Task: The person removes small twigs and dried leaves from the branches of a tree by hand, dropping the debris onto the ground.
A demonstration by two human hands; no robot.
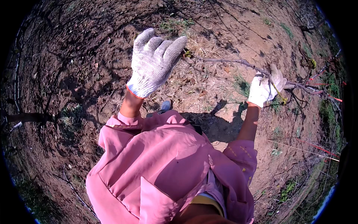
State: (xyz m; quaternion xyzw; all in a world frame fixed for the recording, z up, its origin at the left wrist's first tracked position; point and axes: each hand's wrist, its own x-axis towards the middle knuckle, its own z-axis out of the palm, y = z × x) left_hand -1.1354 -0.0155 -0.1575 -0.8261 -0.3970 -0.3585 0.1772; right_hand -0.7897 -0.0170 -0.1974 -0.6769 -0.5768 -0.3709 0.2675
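Note:
A thin woody branch (235, 60) runs from near the picture's middle to the right side, with small leaves at its left tip and a yellow-green side shoot. My left hand (156, 60), in a white knitted glove, is raised with its fingers bent and spaced. The branch's leafy tip lies beside its index finger; whether the hidden fingertips or thumb touch it cannot be told. My right hand (265, 85), gloved too, is at the branch farther right. The branch passes across its fingers and partly hides them, so its grip is unclear.
Red ties (335, 98) hang at the branches on the right edge, and a pale cord with red string (307, 151) stretches below them. A dark branch (28, 117) juts in at the left. Dry grass (201, 44), weeds and fallen leaves lie on the soil. A shoe (166, 104) shows below.

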